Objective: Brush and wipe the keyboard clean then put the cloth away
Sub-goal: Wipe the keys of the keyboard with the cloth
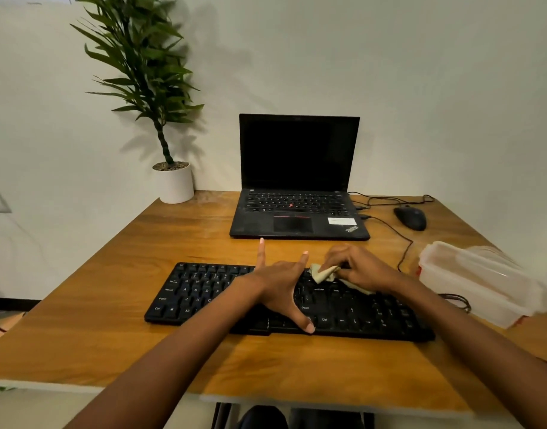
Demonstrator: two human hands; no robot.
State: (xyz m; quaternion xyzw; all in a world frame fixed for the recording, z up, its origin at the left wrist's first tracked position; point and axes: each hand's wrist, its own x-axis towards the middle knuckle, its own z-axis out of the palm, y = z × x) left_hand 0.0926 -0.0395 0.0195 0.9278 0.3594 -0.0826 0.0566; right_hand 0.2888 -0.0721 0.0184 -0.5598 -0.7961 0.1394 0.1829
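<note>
On the wooden desk (111, 335), the left hand (281, 286) lies spread across the keyboard (197, 292). The right hand (362, 267) pinches the cloth (323, 272) at its far edge.

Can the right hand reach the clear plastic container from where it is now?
Probably yes. The right hand, pinching the cloth over the keyboard, has the container just to its right, with only a thin cable lying between. Whether the container is open, I cannot tell.
</note>
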